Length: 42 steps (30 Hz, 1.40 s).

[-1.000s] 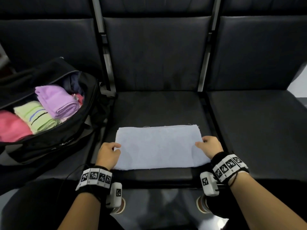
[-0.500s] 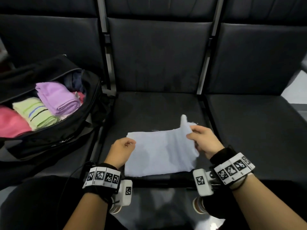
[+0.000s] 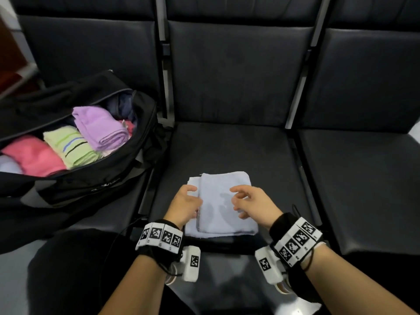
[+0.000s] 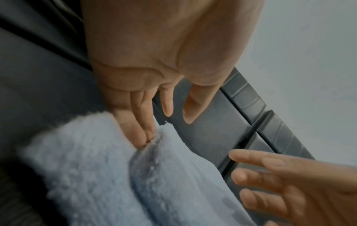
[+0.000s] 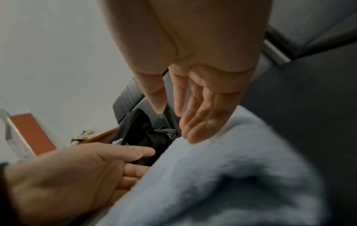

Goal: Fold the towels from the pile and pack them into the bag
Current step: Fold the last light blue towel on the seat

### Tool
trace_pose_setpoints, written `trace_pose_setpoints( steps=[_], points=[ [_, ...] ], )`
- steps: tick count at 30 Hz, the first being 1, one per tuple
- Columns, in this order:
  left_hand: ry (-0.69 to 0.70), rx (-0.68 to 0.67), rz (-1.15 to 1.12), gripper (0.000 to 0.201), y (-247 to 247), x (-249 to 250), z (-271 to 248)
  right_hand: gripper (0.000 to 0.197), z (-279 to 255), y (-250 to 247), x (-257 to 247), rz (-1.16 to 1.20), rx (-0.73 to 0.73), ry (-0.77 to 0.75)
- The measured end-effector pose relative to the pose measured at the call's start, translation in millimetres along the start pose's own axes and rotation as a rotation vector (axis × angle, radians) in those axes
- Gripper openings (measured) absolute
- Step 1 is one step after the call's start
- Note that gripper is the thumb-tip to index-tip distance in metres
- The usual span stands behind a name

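Observation:
A light blue towel (image 3: 225,201) lies folded in half on the middle seat (image 3: 227,151), its top layer's edge near the left side. My left hand (image 3: 187,201) rests at that left edge, and the left wrist view shows its straight fingertips (image 4: 142,134) touching the fold of the towel (image 4: 92,175). My right hand (image 3: 244,198) hovers just over the towel's middle with fingers loosely spread (image 5: 193,122), holding nothing. The open black bag (image 3: 95,178) stands on the left seat and holds purple (image 3: 100,126), green striped (image 3: 70,146) and pink (image 3: 34,155) folded towels.
Three dark padded seats stand in a row with metal bars (image 3: 293,123) between them. The right seat (image 3: 359,178) is bare. The bag's flap (image 3: 56,98) lies open toward the backrest. A grey floor (image 3: 13,280) runs along the seats' front edge.
The right hand carried the towel's right end over to the left, folding it in half. Both hands have let go of the cloth, and the right hand has lifted off.

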<state>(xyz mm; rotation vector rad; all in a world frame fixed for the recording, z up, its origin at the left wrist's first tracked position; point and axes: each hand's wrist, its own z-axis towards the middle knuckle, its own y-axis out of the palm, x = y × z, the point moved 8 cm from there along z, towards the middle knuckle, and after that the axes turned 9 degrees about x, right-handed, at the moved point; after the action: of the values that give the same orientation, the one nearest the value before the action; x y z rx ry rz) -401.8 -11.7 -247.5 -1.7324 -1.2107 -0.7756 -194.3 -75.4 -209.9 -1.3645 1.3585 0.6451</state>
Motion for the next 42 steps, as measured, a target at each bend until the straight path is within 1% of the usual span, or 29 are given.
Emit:
trace_pose_setpoints(
  steps=[2,4,7,9,12,13,15,17,19,24,26,28,30,31,33,34,35,37,38,39,41,42],
  points=[
    [0.072,-0.003,0.093,0.028,4.1,2.7,-1.5,0.024,-2.8,-7.0,6.6,-0.015,0.009,-0.019],
    [0.149,0.008,0.173,0.025,9.4,5.6,-3.0,0.023,-5.8,-9.5,12.0,-0.015,0.005,-0.025],
    [0.283,0.046,0.243,0.027,16.2,14.0,-7.2,0.022,-8.1,-8.6,13.1,-0.046,0.0,-0.049],
    [0.342,0.06,0.223,0.032,13.9,20.1,-10.3,0.021,-9.7,-7.3,8.9,-0.08,0.002,-0.085],
    [0.365,0.109,0.124,0.038,-7.0,29.6,-6.5,0.022,-13.5,-6.2,-1.0,-0.134,0.023,-0.187],
    [0.365,0.117,0.128,0.039,-14.7,30.2,-3.1,0.023,-14.8,-4.2,-3.0,-0.154,0.023,-0.217],
    [0.32,0.081,0.184,0.039,-22.5,21.8,2.8,0.025,-17.7,2.6,-2.7,-0.226,-0.003,-0.257],
    [0.233,0.011,0.241,0.042,-20.7,4.1,4.9,0.026,-20.4,10.5,3.0,-0.382,-0.06,-0.297],
    [0.207,-0.001,0.283,0.043,-18.8,-8.4,6.9,0.027,-23.5,16.1,10.9,-0.531,-0.123,-0.334],
    [0.277,0.056,0.351,0.044,-21.8,-2.2,8.9,0.031,-29.6,22.7,17.1,-0.656,-0.176,-0.388],
    [0.288,0.08,0.413,0.042,-22.5,0.0,5.5,0.034,-35.0,28.7,13.7,-0.759,-0.18,-0.469],
    [0.312,0.141,0.501,0.042,-25.1,4.2,1.1,0.038,-40.5,37.0,12.4,-0.915,-0.184,-0.573],
    [0.382,0.21,0.592,0.041,-25.9,16.1,-6.7,0.044,-42.9,42.2,15.9,-1.021,-0.168,-0.61],
    [0.433,0.207,0.618,0.038,-21.9,23.5,-12.5,0.046,-43.0,42.9,16.8,-1.04,-0.143,-0.62],
    [0.504,0.096,0.64,0.025,-2.5,33.5,-25.2,0.048,-41.7,44.3,17.7,-1.044,-0.107,-0.643],
    [0.502,0.018,0.658,0.016,9.0,34.1,-31.9,0.047,-39.9,44.8,16.9,-1.032,-0.101,-0.645],
    [0.484,-0.063,0.703,0.018,20.0,31.5,-38.2,0.044,-37.0,44.8,15.6,-1.012,-0.103,-0.631],
    [0.427,-0.179,0.851,0.052,35.0,19.6,-45.3,0.039,-28.2,40.1,13.1,-0.944,-0.13,-0.543],
    [0.422,-0.193,0.938,0.059,38.0,16.0,-46.1,0.035,-24.2,35.5,10.5,-0.88,-0.13,-0.495],
    [0.446,-0.188,1.001,0.059,39.0,15.7,-46.6,0.03,-21.2,29.1,5.6,-0.785,-0.102,-0.462],
    [0.519,-0.132,1.054,0.043,37.7,21.4,-45.7,0.022,-19.0,14.2,-5.1,-0.553,-0.018,-0.432],
    [0.552,-0.095,1.04,0.035,35.5,25.5,-44.6,0.022,-19.1,9.3,-7.9,-0.484,0.006,-0.432]
  ],
)
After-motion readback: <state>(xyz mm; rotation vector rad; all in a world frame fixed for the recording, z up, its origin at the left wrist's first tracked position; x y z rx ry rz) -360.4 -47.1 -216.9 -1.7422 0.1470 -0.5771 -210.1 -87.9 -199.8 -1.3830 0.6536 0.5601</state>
